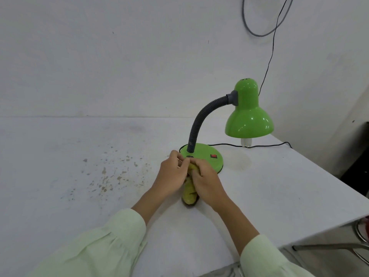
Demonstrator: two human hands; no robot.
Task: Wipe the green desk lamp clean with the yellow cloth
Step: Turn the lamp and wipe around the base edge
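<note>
The green desk lamp (248, 114) stands on the white table, right of centre. It has a round green base (203, 154) with a red switch, a grey flexible neck and a glossy shade facing down. Just in front of the base, the yellow cloth (189, 193) is bunched between my two hands. My left hand (172, 176) and my right hand (206, 181) both grip the cloth, fingers curled round its upper end. The cloth's lower end hangs down to the table. Most of the cloth is hidden by my hands.
The white table (79, 176) has brown specks left of centre and its right edge runs diagonally. A black cord (265, 145) trails from the lamp base across the table and up the wall. A metal stool (361, 234) shows below the table's right edge.
</note>
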